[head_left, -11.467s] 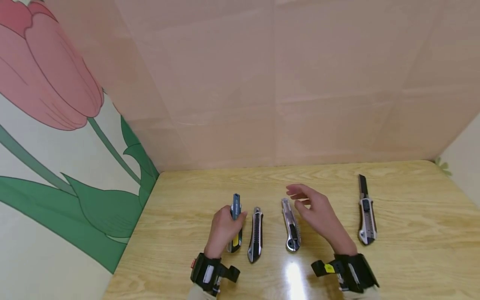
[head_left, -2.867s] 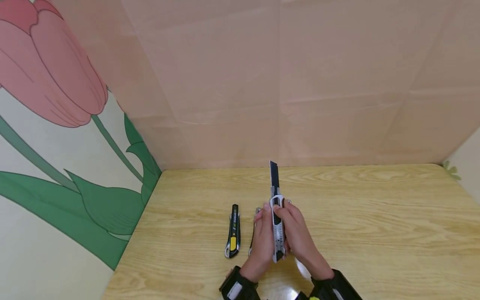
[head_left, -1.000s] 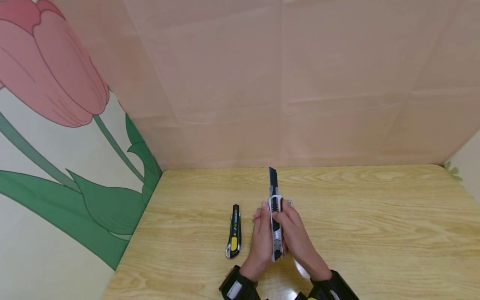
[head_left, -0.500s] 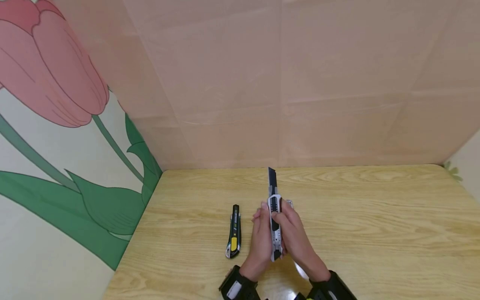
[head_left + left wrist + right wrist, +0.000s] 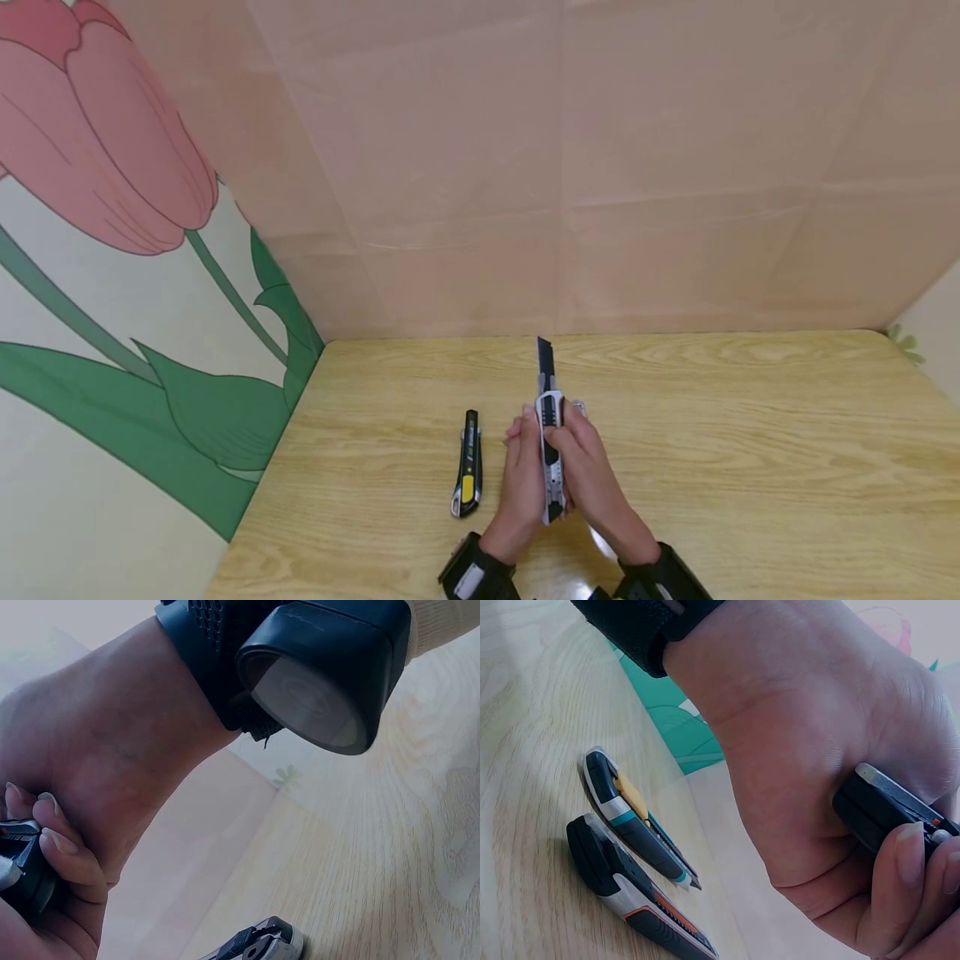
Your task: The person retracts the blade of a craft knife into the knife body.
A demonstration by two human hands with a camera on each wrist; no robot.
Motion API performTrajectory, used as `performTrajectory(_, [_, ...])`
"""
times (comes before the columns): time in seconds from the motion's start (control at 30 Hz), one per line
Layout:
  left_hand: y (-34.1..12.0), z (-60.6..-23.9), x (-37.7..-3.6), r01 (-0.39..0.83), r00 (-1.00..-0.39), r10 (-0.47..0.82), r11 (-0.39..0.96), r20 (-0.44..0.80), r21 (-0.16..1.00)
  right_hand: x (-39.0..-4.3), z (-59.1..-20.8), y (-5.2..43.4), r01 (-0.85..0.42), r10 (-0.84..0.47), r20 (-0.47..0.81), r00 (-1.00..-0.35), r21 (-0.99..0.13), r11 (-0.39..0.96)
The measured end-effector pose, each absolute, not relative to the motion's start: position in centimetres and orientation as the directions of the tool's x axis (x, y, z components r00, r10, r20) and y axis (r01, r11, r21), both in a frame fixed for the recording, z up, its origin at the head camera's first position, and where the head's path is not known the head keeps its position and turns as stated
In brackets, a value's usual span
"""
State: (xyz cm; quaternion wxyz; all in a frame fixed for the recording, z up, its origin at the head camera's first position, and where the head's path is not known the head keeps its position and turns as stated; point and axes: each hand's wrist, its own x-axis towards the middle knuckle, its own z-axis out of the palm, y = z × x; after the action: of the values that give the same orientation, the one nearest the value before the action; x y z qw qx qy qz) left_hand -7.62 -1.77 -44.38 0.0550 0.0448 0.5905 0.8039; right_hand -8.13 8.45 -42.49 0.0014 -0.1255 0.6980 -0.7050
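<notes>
In the head view, a silver-and-black utility knife [image 5: 552, 479] is held upright-ish between both hands, its dark blade [image 5: 546, 358] out and pointing away. My left hand [image 5: 517, 483] grips it from the left side. With its thumb lying on the front of the handle, my right hand [image 5: 596, 475] holds the other side. Fingers curl round the knife's black end [image 5: 870, 810] in the right wrist view. A black utility knife with a yellow part [image 5: 468, 467] lies left of the hands. Mostly hidden behind the right hand is another knife [image 5: 580, 407].
The right wrist view shows an orange-trimmed utility knife [image 5: 660, 911] lying beside the yellow one; the hands hide it in the head view. A wooden table [image 5: 750, 450] meets a pinkish backdrop [image 5: 450, 167]. Tulip artwork [image 5: 112, 142] covers the left wall.
Earlier, the left hand held the yellow-and-black knife, now lying down; the extended-blade knife lay far right and is now in both hands. Since 2.9 s ago its blade tip appears slightly lower.
</notes>
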Motion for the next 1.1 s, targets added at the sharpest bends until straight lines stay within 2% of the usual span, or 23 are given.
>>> performTrajectory(1.1, [-1.94, -44.55, -7.76, -0.019, -0.993, 0.115, -0.249, 0.01, 0.968, -7.84, -42.09, 8.22, -0.197, -0.161, 0.201, -0.966, -0.98, -0.039])
